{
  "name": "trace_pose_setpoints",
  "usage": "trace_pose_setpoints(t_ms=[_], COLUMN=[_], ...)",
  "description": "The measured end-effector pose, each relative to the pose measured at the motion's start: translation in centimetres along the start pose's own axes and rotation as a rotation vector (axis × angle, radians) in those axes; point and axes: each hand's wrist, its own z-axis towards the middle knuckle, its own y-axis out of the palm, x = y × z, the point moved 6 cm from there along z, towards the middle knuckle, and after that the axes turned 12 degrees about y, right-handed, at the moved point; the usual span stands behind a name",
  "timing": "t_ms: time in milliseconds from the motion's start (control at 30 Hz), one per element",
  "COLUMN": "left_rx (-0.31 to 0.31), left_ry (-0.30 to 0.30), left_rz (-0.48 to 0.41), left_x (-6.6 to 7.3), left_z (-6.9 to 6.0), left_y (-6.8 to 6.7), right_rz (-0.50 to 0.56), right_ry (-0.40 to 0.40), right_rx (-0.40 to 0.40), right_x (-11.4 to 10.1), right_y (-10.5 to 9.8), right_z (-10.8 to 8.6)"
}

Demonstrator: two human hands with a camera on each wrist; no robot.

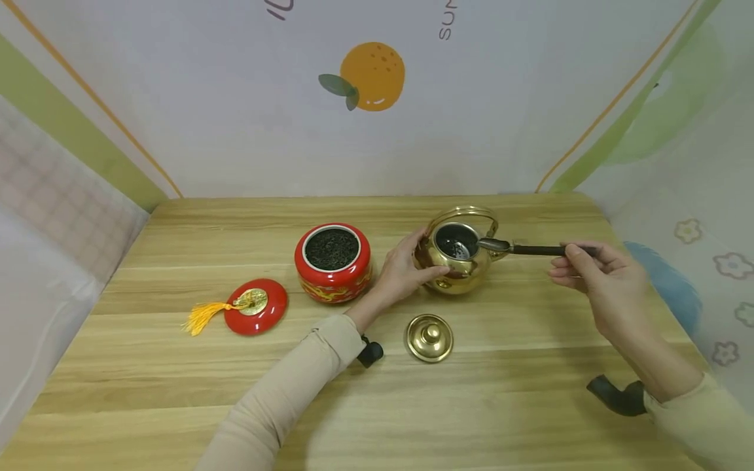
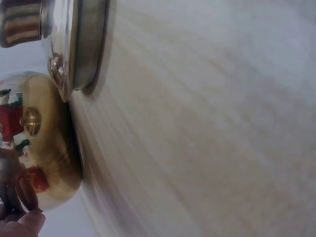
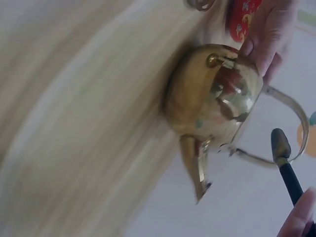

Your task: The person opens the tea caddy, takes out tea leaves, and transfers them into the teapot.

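Near the desk's [image 1: 501,405] far edge, the left hand [image 1: 405,269] grips the gold teapot [image 1: 468,271] while the right hand [image 1: 609,284] pinches a scoop [image 1: 533,250] at its mouth — dark leaves [image 1: 456,251] seem already inside. Filling looks under way; the red lid [image 1: 262,317], towards the left edge, and the gold lid [image 1: 430,338] are off, probably left for last.

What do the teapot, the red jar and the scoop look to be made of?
Teapot: polished, gold-toned metal, perhaps brass; its body mirrors its surroundings.
Red jar: probably glazed ceramic; glossy, with a white rim.
Scoop: smooth metal head, judging by its grey shine; the dark handle could be wood or plastic.
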Motion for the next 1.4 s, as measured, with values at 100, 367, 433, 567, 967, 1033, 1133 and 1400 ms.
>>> trace_pose_setpoints(t_ms=[100,367,433,567,967,1033,1133,1400], left_rx=[0.002,-0.001,-0.001,-0.005,-0.011,-0.009,-0.006,-0.008], left_ry=[-0.009,-0.009,-0.011,-0.012,-0.006,-0.009,-0.008,-0.012], left_rz=[-0.006,0.004,0.005,0.009,0.007,0.001,-0.005,-0.004], left_x=[-0.2,-0.4,-0.4,-0.4,-0.2,-0.2,-0.2,-0.1], left_z=[-0.1,0.0,0.0,0.0,0.1,0.1,0.1,0.0], left_y=[-0.1,0.0,0.0,0.0,0.2,0.2,0.1,-0.1], right_rz=[0.104,0.342,0.339,0.266,0.129,0.134,0.150,-0.042], right_ry=[0.001,0.074,0.098,0.167,0.344,0.361,0.381,0.417], right_rx=[0.035,0.135,0.159,0.179,0.224,0.221,0.227,0.194], right_x=[0.1,1.1,2.3,6.4,10.0,9.2,8.2,7.8], right_y=[-1.4,-5.5,-7.3,-12.2,-13.0,-11.7,-9.9,-9.0], right_z=[-0.5,-0.6,0.0,1.7,1.5,1.0,0.4,-0.1])
